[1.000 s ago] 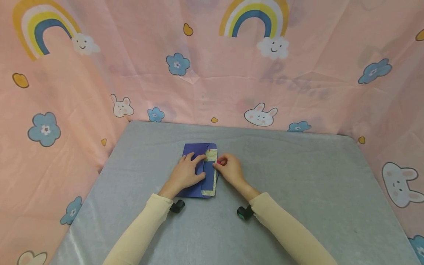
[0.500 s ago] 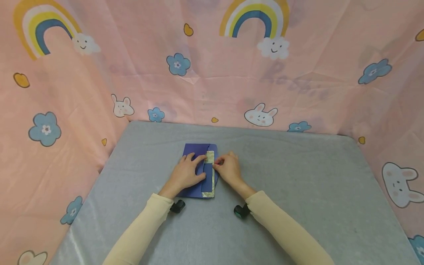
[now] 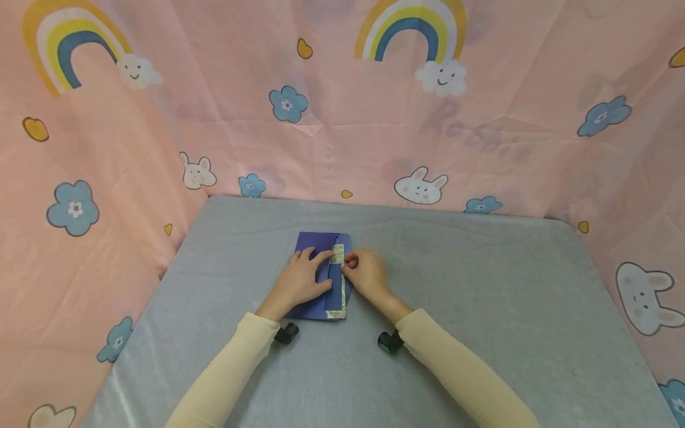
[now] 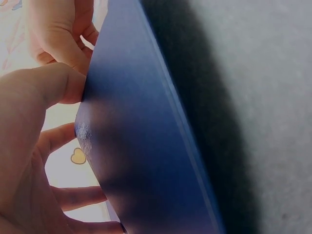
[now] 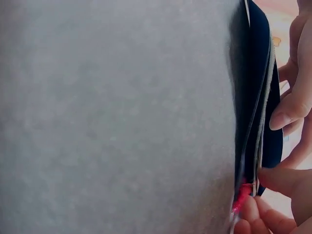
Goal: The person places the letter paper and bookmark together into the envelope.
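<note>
A dark blue envelope (image 3: pixel 316 239) lies on the table, its opening and lighter flap (image 3: pixel 346 240) toward the right. Out of the opening sticks a narrow strip of a blue card (image 3: pixel 335 288) with a pale yellow-green patterned border. My left hand (image 3: pixel 301 278) rests spread on the envelope, thumb and index finger near the opening. At the card's right edge, my right hand (image 3: pixel 369 274) pinches the card between thumb and curled fingers. A bit of red cord or ribbon (image 5: pixel 242 197) shows by these fingertips in the right wrist view. The rest of the card is hidden inside the envelope.
A grey cloth covers the table (image 3: pixel 481 309). Behind and at both sides hangs a pink curtain (image 3: pixel 342 148) with rainbows, flowers and bunnies. Small black cameras (image 3: pixel 389 342) sit at both wrists below cream sleeves (image 3: pixel 460 368).
The card has slid left, deeper into the envelope, so a narrower strip shows and more of the flap is uncovered. My right hand moved slightly left with it; the left hand stayed put.
</note>
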Tool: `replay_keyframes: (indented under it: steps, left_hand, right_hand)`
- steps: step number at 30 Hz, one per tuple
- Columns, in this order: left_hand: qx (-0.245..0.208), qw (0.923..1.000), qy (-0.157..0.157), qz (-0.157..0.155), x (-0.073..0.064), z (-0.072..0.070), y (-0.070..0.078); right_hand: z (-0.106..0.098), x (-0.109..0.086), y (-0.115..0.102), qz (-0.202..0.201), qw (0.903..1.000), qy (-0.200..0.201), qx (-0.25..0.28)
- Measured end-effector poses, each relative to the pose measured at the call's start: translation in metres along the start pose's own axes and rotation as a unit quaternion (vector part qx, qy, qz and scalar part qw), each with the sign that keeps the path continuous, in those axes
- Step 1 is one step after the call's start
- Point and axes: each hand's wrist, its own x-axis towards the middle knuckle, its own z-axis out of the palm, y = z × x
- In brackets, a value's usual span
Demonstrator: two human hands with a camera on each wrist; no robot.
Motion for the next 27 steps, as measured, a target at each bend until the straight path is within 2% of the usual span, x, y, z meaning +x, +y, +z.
replay_keyframes:
  steps: [4, 10, 16, 22, 27]
  left_hand:
    - [-0.001, 1.0, 0.001, 0.001, 0.0, 0.001, 0.0]
    - [-0.004, 1.0, -0.001, -0.003, 0.0, 0.001, 0.0]
    - [-0.005, 1.0, 0.001, 0.001, 0.0, 0.0, 0.001]
    - [-0.006, 1.0, 0.0, -0.001, 0.0, -0.001, 0.002]
    - [-0.004, 1.0, -0.001, 0.0, 0.0, -0.001, 0.001]
  right_hand:
    - [0.001, 0.001, 0.0, 0.02, 0.9994, -0.027, -0.001]
    - [0.001, 0.002, -0.007, 0.034, 0.9977, -0.05, -0.031]
    - [0.004, 0.006, -0.007, 0.067, 0.9958, -0.058, 0.02]
    - [0.006, 0.01, -0.004, 0.11, 0.9896, -0.037, 0.085]
    - [0.007, 0.012, -0.004, 0.107, 0.989, -0.006, 0.102]
